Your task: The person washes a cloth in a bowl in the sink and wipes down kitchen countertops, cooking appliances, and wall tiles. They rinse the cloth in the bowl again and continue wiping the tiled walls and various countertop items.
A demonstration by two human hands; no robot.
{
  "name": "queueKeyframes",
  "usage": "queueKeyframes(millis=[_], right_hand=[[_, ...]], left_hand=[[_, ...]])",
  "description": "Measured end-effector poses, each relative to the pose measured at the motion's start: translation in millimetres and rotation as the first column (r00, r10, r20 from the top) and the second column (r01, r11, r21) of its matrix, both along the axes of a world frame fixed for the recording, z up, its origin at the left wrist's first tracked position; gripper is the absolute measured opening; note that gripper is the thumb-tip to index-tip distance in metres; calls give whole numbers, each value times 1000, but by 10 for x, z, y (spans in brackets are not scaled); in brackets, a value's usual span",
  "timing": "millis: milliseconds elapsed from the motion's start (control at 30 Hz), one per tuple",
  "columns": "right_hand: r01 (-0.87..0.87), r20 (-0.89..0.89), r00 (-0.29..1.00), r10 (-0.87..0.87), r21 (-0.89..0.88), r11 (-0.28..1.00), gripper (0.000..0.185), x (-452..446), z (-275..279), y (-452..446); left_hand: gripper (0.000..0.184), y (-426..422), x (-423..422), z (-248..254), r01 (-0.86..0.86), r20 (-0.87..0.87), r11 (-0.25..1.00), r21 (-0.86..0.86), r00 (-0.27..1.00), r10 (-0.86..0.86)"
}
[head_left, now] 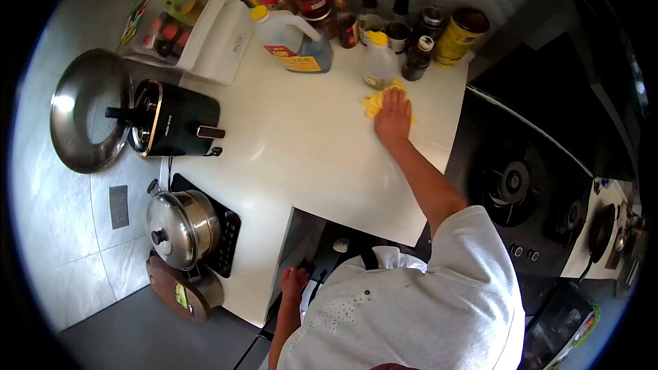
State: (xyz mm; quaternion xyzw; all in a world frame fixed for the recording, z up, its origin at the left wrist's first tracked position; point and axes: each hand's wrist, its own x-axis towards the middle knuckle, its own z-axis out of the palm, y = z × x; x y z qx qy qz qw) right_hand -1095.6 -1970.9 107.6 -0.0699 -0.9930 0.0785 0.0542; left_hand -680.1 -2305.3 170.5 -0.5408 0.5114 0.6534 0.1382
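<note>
My right hand (393, 120) presses down on a crumpled yellow cloth (373, 104) on the white countertop (308, 144). Its fingers lie flat over the cloth and point toward the bottles at the back. Just beyond the cloth stands a clear bottle with a yellow cap (380, 62), with a small dark bottle (417, 60) to its right. My left hand (294, 281) hangs low beside the counter's inner edge, near my body. Its fingers are curled, and whatever they may hold is too small to make out.
Jars and bottles line the back wall beside a large jug (291, 44) and a white box (223, 34). On the left are a black appliance (185, 120), a steel lid (89, 109) and a steel pot (181, 226). A gas stove (510, 181) adjoins the counter's right edge.
</note>
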Motion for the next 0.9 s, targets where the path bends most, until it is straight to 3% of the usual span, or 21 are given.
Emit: queueKeyframes(millis=[100, 200, 333, 400, 433, 500, 533, 633, 700, 733, 900], right_hand=[[-75, 87, 993, 77, -27, 997, 62, -199, 140, -10], [-187, 109, 974, 197, -95, 978, 60, -377, 348, 90], [-225, 97, 964, 248, -199, 954, 60, -519, 289, 199], [-252, 95, 959, 268, -156, 955, 61, -347, 274, 256], [-283, 89, 952, 293, -112, 953, 61, -232, 282, 278], [-285, 120, 946, 302, -138, 949, 61, 216, 298, 422], [-296, 152, 935, 320, -163, 941, 60, 414, 296, 554], [-168, 122, 980, 157, 82, 982, 58, 556, 180, 996], [-18, 50, 999, 12, 126, 992, 58, 279, 139, 1250], [48, 16, 999, -50, 131, 990, 59, 105, 100, 1344], [308, 251, 905, -344, 174, 935, 59, -627, 427, 1470]], left_hand=[[20, 31, 40, -105, 152, 19, 985, 78, 988, -154], [20, 148, -36, -39, 204, 88, 978, 51, 974, -208], [23, -83, 49, -300, 210, 37, 974, 90, 976, -214], [25, -457, 210, -732, 154, -118, 904, 398, 986, -116], [25, -380, 127, -594, 160, -117, 903, 398, 985, -123], [25, -19, -232, -58, 253, 69, 967, -19, 965, -252], [25, -23, -214, -87, 255, 68, 967, -13, 965, -254], [24, -183, 89, -301, 155, 80, 988, -26, 985, -152], [24, -471, 385, -579, 222, -119, 930, 294, 973, -195], [24, -432, 380, -560, 223, -121, 930, 291, 973, -195], [22, -69, 216, -178, 172, 71, 984, 50, 982, -175]])
